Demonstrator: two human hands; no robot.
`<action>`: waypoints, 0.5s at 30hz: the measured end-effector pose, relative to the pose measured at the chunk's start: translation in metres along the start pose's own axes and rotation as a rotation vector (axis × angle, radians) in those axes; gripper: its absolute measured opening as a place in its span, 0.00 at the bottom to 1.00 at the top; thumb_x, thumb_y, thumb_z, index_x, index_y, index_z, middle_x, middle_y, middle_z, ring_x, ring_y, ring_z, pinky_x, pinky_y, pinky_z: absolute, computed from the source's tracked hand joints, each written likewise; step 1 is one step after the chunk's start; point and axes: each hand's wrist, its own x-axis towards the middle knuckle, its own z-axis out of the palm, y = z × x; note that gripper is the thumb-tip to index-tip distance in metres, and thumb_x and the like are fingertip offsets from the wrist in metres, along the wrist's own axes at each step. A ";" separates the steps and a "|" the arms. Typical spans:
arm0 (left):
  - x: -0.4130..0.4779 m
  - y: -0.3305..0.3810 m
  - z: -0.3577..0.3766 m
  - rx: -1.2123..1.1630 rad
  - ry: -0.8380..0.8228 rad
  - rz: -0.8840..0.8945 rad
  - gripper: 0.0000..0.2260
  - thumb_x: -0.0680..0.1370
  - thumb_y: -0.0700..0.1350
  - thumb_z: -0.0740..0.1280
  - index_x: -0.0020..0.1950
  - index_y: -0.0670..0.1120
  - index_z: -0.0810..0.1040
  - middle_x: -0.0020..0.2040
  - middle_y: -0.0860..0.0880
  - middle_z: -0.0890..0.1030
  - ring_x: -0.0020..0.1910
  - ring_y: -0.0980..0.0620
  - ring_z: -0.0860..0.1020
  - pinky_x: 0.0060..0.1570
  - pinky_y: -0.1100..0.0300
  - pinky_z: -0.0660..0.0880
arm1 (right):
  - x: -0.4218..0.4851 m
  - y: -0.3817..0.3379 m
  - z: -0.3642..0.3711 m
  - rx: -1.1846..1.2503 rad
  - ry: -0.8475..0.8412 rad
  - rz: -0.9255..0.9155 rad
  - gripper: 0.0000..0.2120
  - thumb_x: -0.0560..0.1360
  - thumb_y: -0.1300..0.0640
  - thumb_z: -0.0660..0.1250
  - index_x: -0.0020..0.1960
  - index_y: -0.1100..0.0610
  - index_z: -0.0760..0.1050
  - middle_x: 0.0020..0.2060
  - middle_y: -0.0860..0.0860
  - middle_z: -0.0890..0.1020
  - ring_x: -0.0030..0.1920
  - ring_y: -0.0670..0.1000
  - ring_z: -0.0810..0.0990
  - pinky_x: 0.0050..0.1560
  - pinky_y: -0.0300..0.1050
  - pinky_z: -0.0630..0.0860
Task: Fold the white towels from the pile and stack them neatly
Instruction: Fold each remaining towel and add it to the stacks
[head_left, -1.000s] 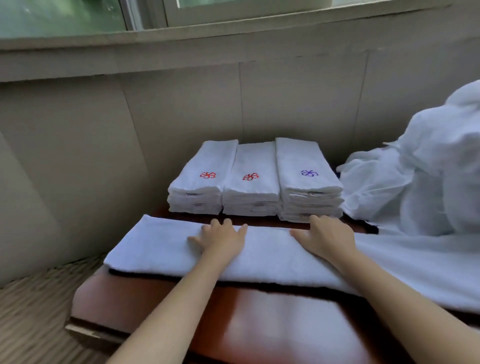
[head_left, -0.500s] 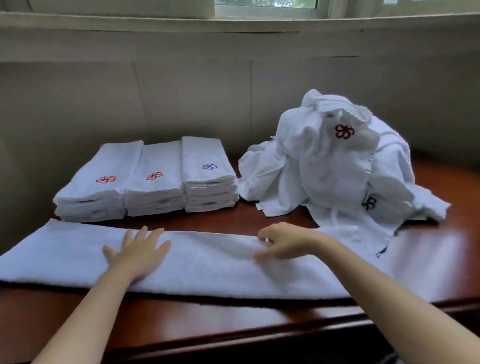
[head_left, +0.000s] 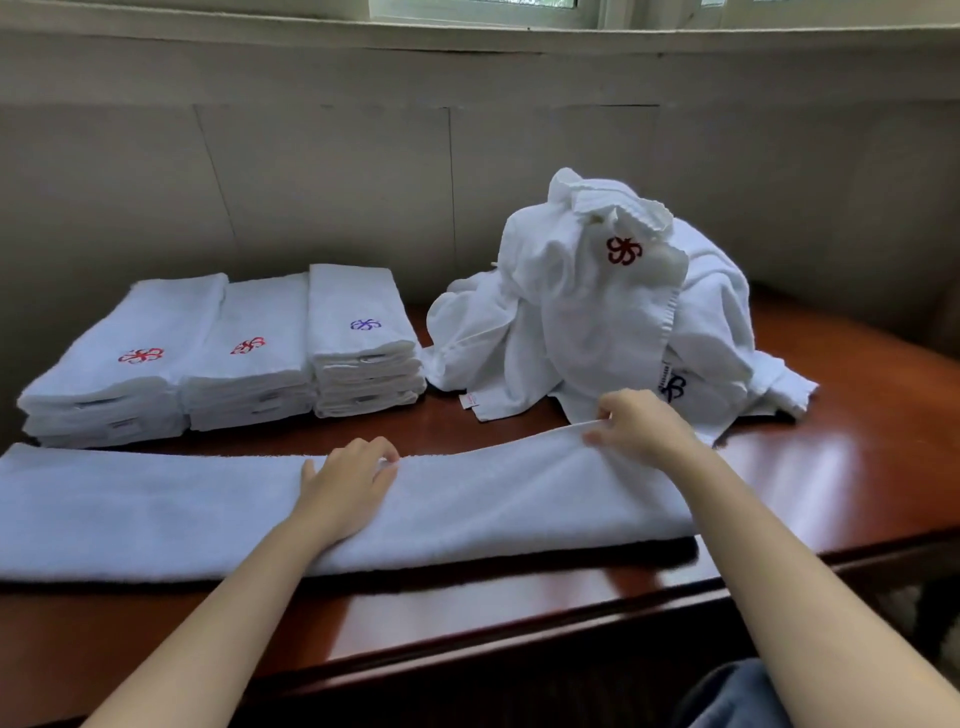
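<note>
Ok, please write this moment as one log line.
long folded white towel flat on table | left hand grips far edge | right hand pinches far edge

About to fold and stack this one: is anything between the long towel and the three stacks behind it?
Nothing visible. Only bare table lies between the long towel and the stacks. Both the left hand and right hand already hold its far edge. The pile sits right of the stacks, off that path.

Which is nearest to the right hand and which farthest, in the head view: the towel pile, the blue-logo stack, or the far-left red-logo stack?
From the right hand:
1. Towel pile, just behind it.
2. Blue-logo stack, to its left.
3. Far-left red-logo stack, at the table's left end.
</note>
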 end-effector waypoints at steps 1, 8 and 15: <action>0.002 0.000 0.000 0.002 0.015 -0.012 0.07 0.82 0.52 0.55 0.54 0.55 0.72 0.55 0.54 0.73 0.59 0.50 0.71 0.64 0.44 0.61 | 0.000 0.001 0.006 -0.071 -0.003 0.001 0.10 0.75 0.49 0.67 0.45 0.56 0.75 0.47 0.53 0.78 0.50 0.56 0.76 0.42 0.45 0.68; 0.011 0.002 -0.002 0.136 0.067 -0.100 0.05 0.83 0.51 0.54 0.48 0.54 0.67 0.49 0.54 0.71 0.55 0.50 0.70 0.62 0.40 0.62 | 0.009 0.004 0.024 -0.166 -0.085 0.058 0.13 0.80 0.49 0.60 0.52 0.59 0.74 0.53 0.55 0.78 0.52 0.57 0.76 0.44 0.45 0.69; 0.021 0.004 0.005 0.160 0.185 -0.054 0.05 0.82 0.49 0.56 0.47 0.52 0.68 0.46 0.55 0.74 0.52 0.51 0.69 0.67 0.40 0.58 | 0.003 -0.012 0.021 -0.386 0.028 0.150 0.06 0.78 0.56 0.63 0.53 0.57 0.73 0.54 0.55 0.78 0.55 0.57 0.75 0.54 0.48 0.65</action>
